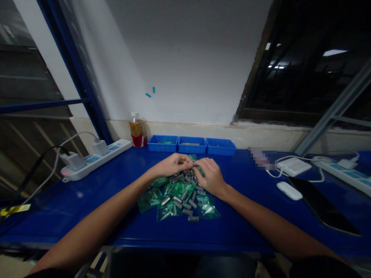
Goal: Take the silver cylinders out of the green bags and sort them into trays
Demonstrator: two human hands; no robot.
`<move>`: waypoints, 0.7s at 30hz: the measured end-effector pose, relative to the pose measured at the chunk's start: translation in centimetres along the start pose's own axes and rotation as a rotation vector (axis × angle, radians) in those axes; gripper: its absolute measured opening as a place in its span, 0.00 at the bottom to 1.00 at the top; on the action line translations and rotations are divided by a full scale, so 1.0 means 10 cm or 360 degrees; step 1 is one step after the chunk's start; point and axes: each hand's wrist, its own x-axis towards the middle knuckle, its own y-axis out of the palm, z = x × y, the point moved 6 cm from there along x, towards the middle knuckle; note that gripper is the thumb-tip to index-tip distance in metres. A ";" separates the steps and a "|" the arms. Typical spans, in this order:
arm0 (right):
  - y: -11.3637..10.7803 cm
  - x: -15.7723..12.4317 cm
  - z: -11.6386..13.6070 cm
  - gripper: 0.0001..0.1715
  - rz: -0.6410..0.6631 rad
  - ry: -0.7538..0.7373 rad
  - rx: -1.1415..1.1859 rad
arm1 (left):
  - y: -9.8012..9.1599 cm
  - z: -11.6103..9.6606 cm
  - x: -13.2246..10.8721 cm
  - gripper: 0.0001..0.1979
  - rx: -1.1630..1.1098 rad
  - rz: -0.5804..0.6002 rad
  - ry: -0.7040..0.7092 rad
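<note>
Grey-white wall (pixel 185 69) rises behind a blue table (pixel 246 231). On the left, a white power strip (pixel 94 159) slants away toward the wall, its far end near an upright bottle (pixel 138 131). Next come three blue trays (pixel 192 148), side by side along the wall.

Green bags (pixel 150 197) and loose metal pieces (pixel 193 219) lie heaped mid-table, under and in front of the hands. The left hand (pixel 175 164) reaches in with fingers curled, thumb near forefinger; the right hand (pixel 211 177) meets it, fingers bent — the fingertips nearly touch over the heap. Whether either grip has hold of anything, I cannot tell.

All the nearer pieces lie flat, at mixed angles: the frontmost has its long axis left to right, a few behind it dip at their right ends, others slant up and away to the right.

Farther right sit a white box (pixel 294 166), a small white case (pixel 289 191) and a dark phone (pixel 324 206) — its long axis running from far left to near right.
</note>
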 end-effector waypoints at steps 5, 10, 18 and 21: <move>-0.04 0.03 -0.15 0.12 -0.0030 0.0037 -0.0032 | -0.12 0.01 -0.02 0.15 0.0247 0.0125 -0.0040; -0.08 0.18 -1.01 0.15 0.0038 0.0453 -0.0416 | -0.55 0.35 -0.14 0.13 0.0954 -0.0126 -0.0220; -0.07 0.27 -2.00 0.24 0.0194 0.1133 -0.0814 | -0.39 0.56 -0.14 0.11 0.1119 0.0123 -0.0149; 0.00 0.20 -1.86 0.25 0.0176 0.1112 -0.0799 | -0.39 0.62 -0.13 0.11 0.1143 0.0087 -0.0197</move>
